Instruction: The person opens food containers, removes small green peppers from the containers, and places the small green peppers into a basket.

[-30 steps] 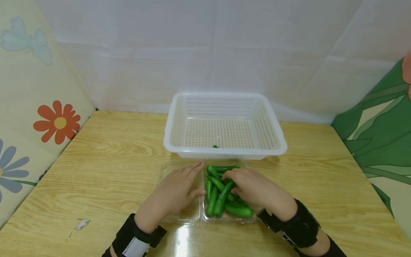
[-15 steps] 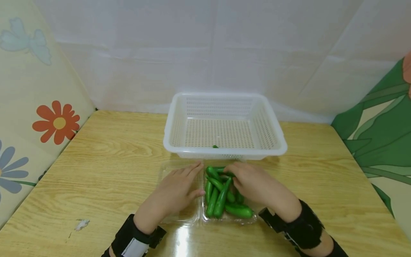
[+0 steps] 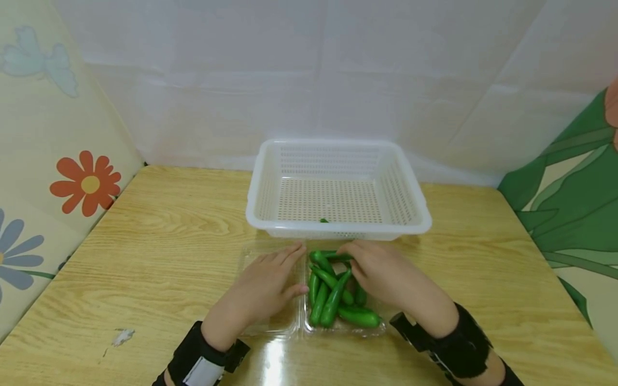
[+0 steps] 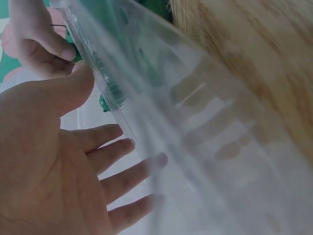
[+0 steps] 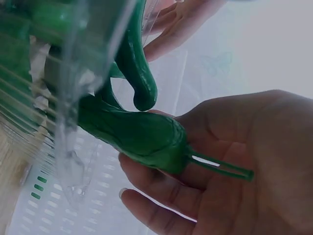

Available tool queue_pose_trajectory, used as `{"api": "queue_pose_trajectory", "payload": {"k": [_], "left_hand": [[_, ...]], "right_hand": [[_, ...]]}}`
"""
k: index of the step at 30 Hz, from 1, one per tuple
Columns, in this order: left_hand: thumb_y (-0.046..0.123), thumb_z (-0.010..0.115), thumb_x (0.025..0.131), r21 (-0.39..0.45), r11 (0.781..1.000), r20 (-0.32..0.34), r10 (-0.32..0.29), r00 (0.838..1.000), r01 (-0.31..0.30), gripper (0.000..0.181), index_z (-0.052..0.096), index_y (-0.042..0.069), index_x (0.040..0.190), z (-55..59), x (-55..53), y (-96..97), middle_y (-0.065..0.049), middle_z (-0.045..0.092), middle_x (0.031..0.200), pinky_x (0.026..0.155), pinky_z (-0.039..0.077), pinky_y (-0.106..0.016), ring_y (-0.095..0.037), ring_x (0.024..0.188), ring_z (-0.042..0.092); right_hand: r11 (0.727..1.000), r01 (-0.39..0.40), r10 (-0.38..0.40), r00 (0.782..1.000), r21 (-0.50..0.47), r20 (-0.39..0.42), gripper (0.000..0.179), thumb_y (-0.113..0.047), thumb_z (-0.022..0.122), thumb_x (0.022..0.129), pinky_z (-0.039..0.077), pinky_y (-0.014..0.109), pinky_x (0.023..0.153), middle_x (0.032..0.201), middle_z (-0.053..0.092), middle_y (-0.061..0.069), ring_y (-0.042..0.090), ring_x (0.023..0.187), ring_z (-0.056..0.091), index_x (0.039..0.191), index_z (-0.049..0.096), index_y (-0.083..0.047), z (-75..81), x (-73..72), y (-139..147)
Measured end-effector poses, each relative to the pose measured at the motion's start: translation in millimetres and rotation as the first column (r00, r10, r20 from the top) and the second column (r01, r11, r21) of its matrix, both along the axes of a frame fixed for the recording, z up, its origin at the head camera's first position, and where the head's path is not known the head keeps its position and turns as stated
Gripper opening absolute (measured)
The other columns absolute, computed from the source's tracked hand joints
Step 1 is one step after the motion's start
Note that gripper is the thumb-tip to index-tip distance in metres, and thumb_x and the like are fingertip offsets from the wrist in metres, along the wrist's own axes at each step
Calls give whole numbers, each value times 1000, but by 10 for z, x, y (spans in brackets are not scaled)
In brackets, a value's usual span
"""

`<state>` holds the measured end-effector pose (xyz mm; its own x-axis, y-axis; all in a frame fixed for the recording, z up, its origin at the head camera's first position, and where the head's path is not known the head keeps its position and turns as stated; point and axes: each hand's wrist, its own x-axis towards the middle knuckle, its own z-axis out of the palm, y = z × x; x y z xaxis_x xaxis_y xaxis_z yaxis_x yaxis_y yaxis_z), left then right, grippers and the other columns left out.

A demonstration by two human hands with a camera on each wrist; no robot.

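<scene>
A clear plastic clamshell box (image 3: 285,324) lies open on the table, its right half filled with several green chili peppers (image 3: 333,303). My left hand (image 3: 265,287), fingers straight, rests on the box's bare left half, thumb near the middle fold; the left wrist view shows its fingertips against the clear plastic. Over the far right part of the filled half, my right hand (image 3: 386,273) has its fingers bent among the peppers. The right wrist view shows it gripping a green chili pepper (image 5: 142,139), whose long stem points toward the palm. From the head, the hand mostly hides that pepper.
A white slotted plastic basket (image 3: 338,229) stands directly behind the box. A small green piece (image 3: 324,220) shows just inside its near rim. White sheeting (image 3: 318,80) hangs behind the wooden table (image 3: 183,214), and patterned panels flank both sides.
My right hand has moved slightly toward the far right of the box, and the peppers beside it have shifted a little. The left hand has stayed in place.
</scene>
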<state>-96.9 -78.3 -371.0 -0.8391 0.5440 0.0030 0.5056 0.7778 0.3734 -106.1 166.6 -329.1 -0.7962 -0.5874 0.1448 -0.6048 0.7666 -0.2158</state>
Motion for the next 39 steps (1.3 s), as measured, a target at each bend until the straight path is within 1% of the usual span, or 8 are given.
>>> {"api": "queue_pose_trajectory", "payload": {"k": [7, 15, 21, 24, 30, 35, 39], "left_hand": [[47, 58, 97, 1, 1000, -1, -2, 1000, 2, 74, 32, 12, 155, -3, -4, -3, -6, 27, 161, 116, 28, -53, -29, 143, 34], [48, 58, 97, -6, 1000, -7, -4, 1000, 4, 73, 32, 12, 155, -8, -8, -8, -6, 29, 161, 115, 30, -52, -28, 142, 35], [49, 57, 97, -11, 1000, -7, -3, 1000, 3, 74, 31, 12, 156, -9, -11, -7, -6, 28, 161, 115, 29, -52, -28, 143, 34], [49, 57, 97, -13, 1000, -6, -3, 1000, 3, 74, 31, 12, 156, -8, -11, -5, -6, 27, 161, 116, 29, -53, -28, 143, 34], [49, 57, 97, -9, 1000, -7, -4, 1000, 4, 74, 31, 12, 156, 1, -2, -4, -6, 28, 161, 116, 28, -52, -28, 143, 34], [50, 57, 97, -10, 1000, -12, -4, 1000, 4, 75, 31, 12, 156, -1, 1, -6, -6, 28, 161, 116, 29, -52, -27, 143, 34], [50, 58, 96, -8, 1000, -15, -2, 1000, 2, 74, 33, 11, 155, -9, -6, -4, -6, 28, 161, 116, 29, -53, -28, 142, 35]], "right_hand": [[999, 37, -37, 999, -7, -25, 26, 1, 67, 88, 58, 38, 80, 107, 69, 11, 24, 93, 67, 114, 68, 0, 39, 18, 10], [996, 85, -85, 996, -17, -17, 16, -2, 65, 91, 58, 36, 77, 98, 68, 7, 21, 89, 66, 106, 70, -2, 101, 46, 26], [995, 95, -95, 995, -22, -16, 16, -3, 65, 92, 58, 37, 77, 99, 69, 6, 21, 89, 66, 106, 70, -2, 141, 74, 33], [996, 82, -83, 996, -26, -33, 17, -3, 66, 91, 58, 37, 76, 100, 69, 7, 21, 88, 67, 107, 70, -2, 157, 91, 34], [999, 23, -27, 994, -37, -107, 23, -1, 69, 88, 59, 35, 74, 102, 70, 7, 20, 87, 67, 111, 70, -4, 172, 116, 30], [999, -37, 30, 987, -38, -157, 25, -1, 68, 88, 59, 36, 79, 108, 70, 6, 20, 93, 68, 113, 70, -6, 154, 120, -7], [995, -81, 70, 980, -54, -187, 24, -1, 65, 91, 58, 37, 84, 112, 70, 6, 22, 99, 68, 114, 69, -7, 119, 122, -43]]}}
